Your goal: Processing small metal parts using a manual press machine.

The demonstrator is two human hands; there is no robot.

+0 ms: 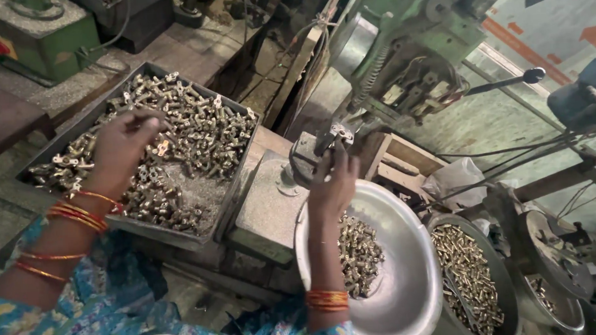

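left hand [122,150]: over tray [43,156], pinching a fitting [162,148]
right hand [335,179]: fingers gripping a part [339,131] at the drill [400,58], nearer it

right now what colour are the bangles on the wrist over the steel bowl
Orange-red with gold, stacked on the right wrist; the bangles show best in the head view.

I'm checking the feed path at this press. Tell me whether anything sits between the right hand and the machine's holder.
Nothing visible stands between them. The right hand is raised above the shiny round metal bowl, its fingertips already at the small silvery metal piece on the green machine. The left hand is apart, over the grey tray of brass parts.
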